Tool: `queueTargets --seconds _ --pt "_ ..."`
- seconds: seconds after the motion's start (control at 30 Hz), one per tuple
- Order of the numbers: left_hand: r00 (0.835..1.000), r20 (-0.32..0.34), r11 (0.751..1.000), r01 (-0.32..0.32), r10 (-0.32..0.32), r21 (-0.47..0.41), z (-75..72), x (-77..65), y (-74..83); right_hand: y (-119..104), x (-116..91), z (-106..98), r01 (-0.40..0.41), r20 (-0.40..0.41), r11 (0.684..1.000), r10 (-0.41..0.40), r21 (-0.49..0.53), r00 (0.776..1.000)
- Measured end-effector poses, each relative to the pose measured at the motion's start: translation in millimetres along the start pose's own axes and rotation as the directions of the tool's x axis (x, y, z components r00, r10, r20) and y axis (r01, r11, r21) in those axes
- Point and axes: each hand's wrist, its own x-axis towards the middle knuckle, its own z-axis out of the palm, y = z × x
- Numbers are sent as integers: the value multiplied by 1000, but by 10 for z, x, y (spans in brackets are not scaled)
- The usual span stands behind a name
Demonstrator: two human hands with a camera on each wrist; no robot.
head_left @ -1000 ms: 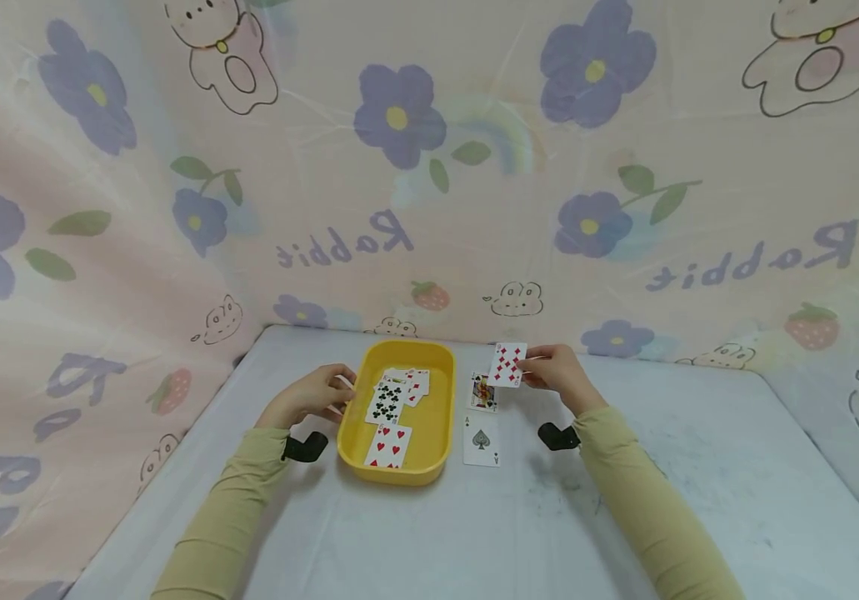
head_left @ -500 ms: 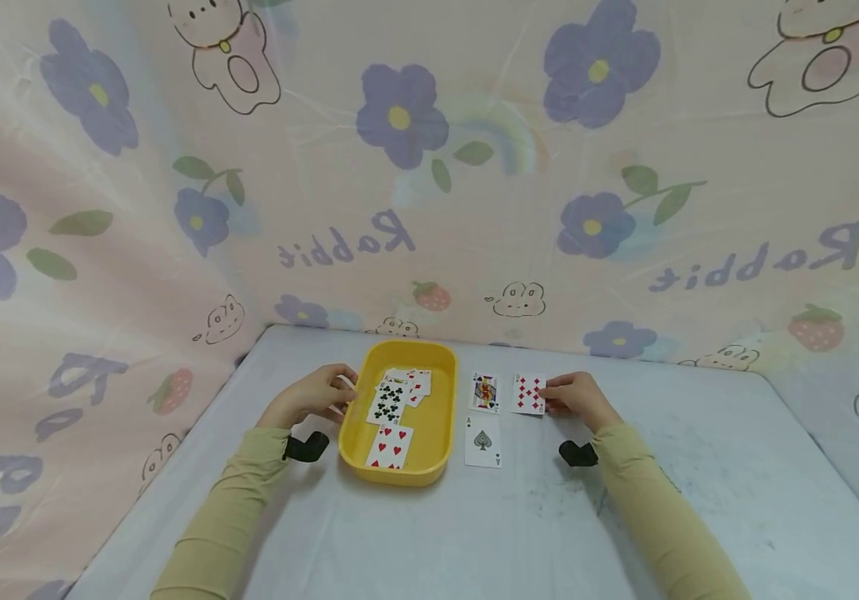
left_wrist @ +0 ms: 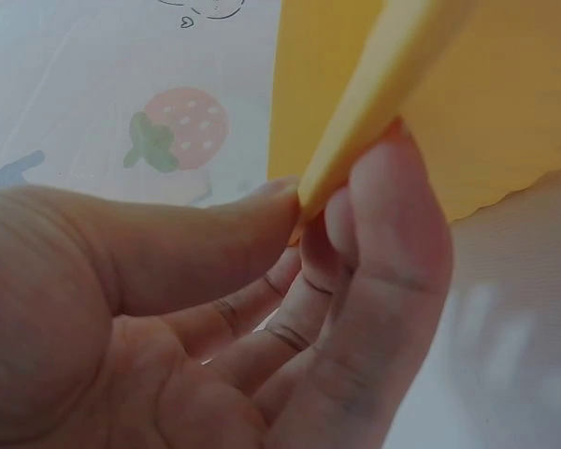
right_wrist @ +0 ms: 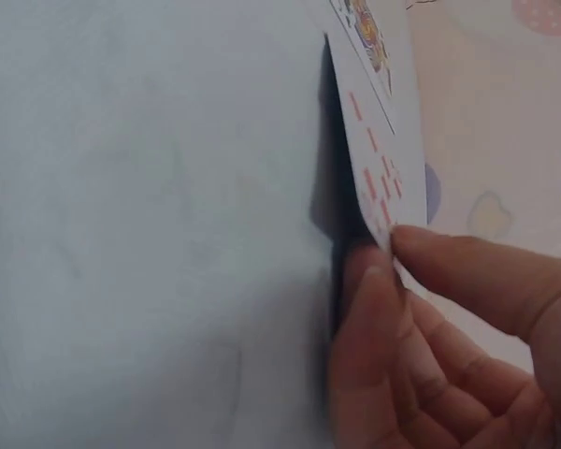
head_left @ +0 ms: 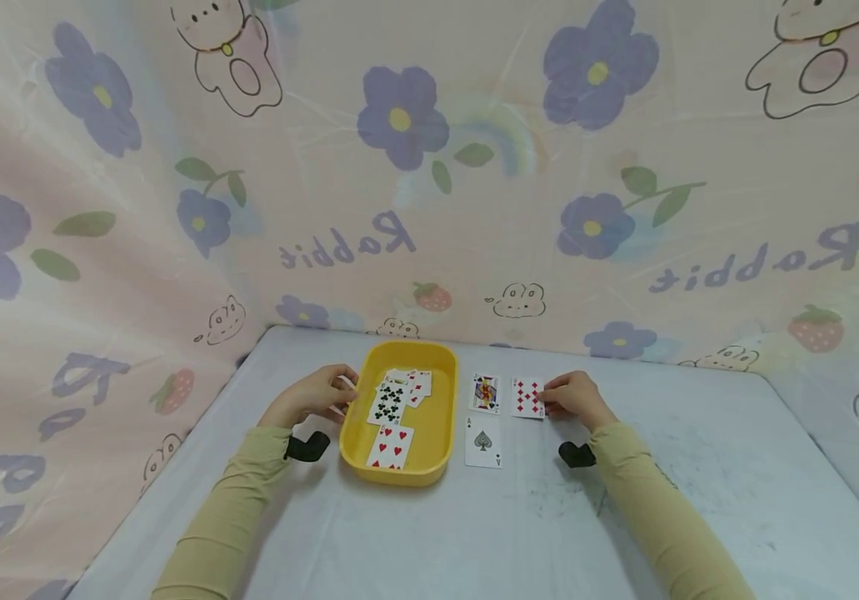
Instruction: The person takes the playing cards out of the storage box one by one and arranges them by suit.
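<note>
My left hand (head_left: 315, 395) pinches the left rim of a yellow tray (head_left: 444, 417) between thumb and fingers; the left wrist view shows that grip close up. In the tray lie several playing cards, among them a clubs card (head_left: 387, 403) and a hearts card (head_left: 390, 447). With thumb and fingers my right hand (head_left: 577, 397) pinches the right edge of a diamonds playing card (head_left: 526, 397). In the right wrist view this diamonds card (right_wrist: 372, 168) is slightly tilted, its held edge raised off the table. Left of it lies a face card (head_left: 485, 392), and an ace of spades (head_left: 483, 442) is nearer me.
A white cloth covers the table (head_left: 429, 542). Behind it and at the sides hangs a patterned curtain (head_left: 474, 242) with flowers and rabbits. Black wrist mounts (head_left: 307, 447) sit at both cuffs.
My right hand has brought the diamonds card down and to the right, from above the face card to beside it, and still holds it. The left hand stays on the tray.
</note>
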Motion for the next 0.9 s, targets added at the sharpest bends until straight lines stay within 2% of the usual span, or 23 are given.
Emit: queueTargets --seconds 0.33,0.67,0.77,0.9 --pt "1000 -1 1000 -12 12 -7 13 -51 33 -10 -37 21 31 -21 999 -32 -41 999" --pt "1000 8 1000 -19 19 -10 16 -39 22 -43 -80 0 83 -54 995 -86 -55 995" --pt "1000 5 1000 -16 16 -7 15 -38 24 -152 -98 -22 126 -66 992 -128 -30 990" --pt "1000 0 1000 -7 7 3 7 -35 25 -413 -154 23 209 -27 977 -208 36 978"
